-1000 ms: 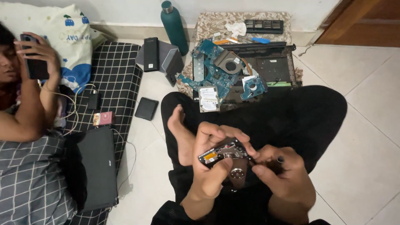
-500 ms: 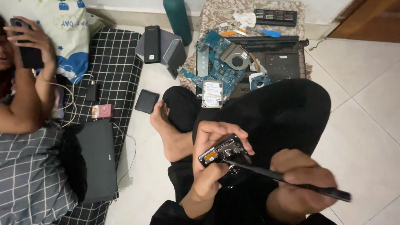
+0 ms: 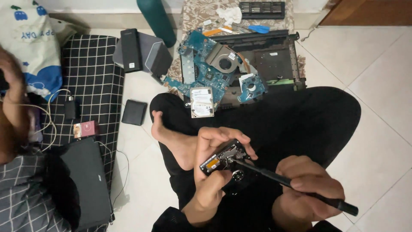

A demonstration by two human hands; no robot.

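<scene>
Two hands engaged: left hand (image 3: 212, 165) clasping opened hard drive (image 3: 225, 158), right hand (image 3: 309, 189) gripping black screwdriver (image 3: 283, 180). Best kept steady, tip seated squarely.

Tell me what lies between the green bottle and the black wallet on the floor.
In the head view, grey-and-black boxes stand between the green bottle and the black wallet.

- Bare floor (image 3: 377, 86) tile is left open to the right of the crossed legs (image 3: 279, 124).
- The way forward is blocked by the dismantled laptop chassis (image 3: 266, 60), blue circuit board (image 3: 201, 68) and silver drive (image 3: 201, 102).
- The left is crowded by a checked mattress (image 3: 90, 77), black laptop (image 3: 86, 184) and cables (image 3: 47, 116).
</scene>
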